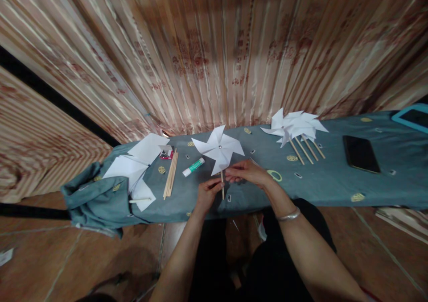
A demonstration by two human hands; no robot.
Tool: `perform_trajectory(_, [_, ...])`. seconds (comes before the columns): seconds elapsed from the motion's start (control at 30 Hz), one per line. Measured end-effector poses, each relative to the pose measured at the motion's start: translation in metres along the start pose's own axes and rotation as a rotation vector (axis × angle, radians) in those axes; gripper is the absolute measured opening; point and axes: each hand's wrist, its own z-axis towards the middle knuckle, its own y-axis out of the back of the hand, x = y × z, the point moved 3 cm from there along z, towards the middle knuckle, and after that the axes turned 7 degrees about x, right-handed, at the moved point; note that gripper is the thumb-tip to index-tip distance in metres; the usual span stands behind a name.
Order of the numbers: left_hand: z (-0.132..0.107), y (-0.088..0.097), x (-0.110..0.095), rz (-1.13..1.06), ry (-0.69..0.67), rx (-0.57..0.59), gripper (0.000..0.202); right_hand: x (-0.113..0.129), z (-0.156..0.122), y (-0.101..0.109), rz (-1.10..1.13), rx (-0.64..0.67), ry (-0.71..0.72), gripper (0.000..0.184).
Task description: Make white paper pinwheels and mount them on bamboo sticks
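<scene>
A white paper pinwheel (214,151) with a small round pin at its centre lies in front of me on the cloth-covered table. Its thin wooden stick (223,194) points toward me. My left hand (209,196) pinches this stick between thumb and fingertips, a little below the blades. Just right of the stick, below the lowest blades, is my right hand (246,172), its fingers loosely extended and slightly apart. I see nothing held in it; whether its fingertips touch the stick is unclear. A green and white glue stick (193,167) lies to the left of the pinwheel.
Several wooden sticks (170,177) and a small red box of pins (166,154) lie left, beside white paper pieces (125,168). Several pinwheels on sticks (299,126), a yellow-green ring (274,175), a black phone (361,154) and a blue-framed device (413,116) are right. A curtain (200,61) hangs behind.
</scene>
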Motion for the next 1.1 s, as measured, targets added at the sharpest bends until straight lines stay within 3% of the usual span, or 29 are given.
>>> perform_trajectory(0.07, [-0.001, 0.001, 0.000, -0.004, 0.018, -0.019, 0.028, 0.003, -0.007, 0.014, 0.012, -0.057, 0.018, 0.042])
perform_trajectory(0.23, [-0.002, 0.001, -0.002, 0.000, 0.033, -0.012, 0.028, 0.004, -0.015, 0.055, 0.142, -0.494, 0.229, 0.041])
perform_trajectory(0.33, [-0.003, 0.000, -0.004, 0.002, 0.039, 0.004, 0.028, 0.002, -0.008, 0.062, 0.129, -0.650, 0.341, 0.039])
perform_trajectory(0.43, [-0.004, -0.001, -0.005, -0.011, 0.041, 0.012, 0.028, 0.001, 0.001, 0.057, 0.080, -0.650, 0.381, 0.038])
perform_trajectory(0.7, [-0.003, -0.001, -0.005, -0.021, 0.047, -0.007, 0.031, 0.002, 0.003, 0.048, -0.036, -0.583, 0.313, 0.032])
perform_trajectory(1.1, [-0.002, -0.001, -0.001, -0.003, 0.021, -0.027, 0.029, -0.001, 0.002, 0.032, 0.021, -0.475, 0.229, 0.036])
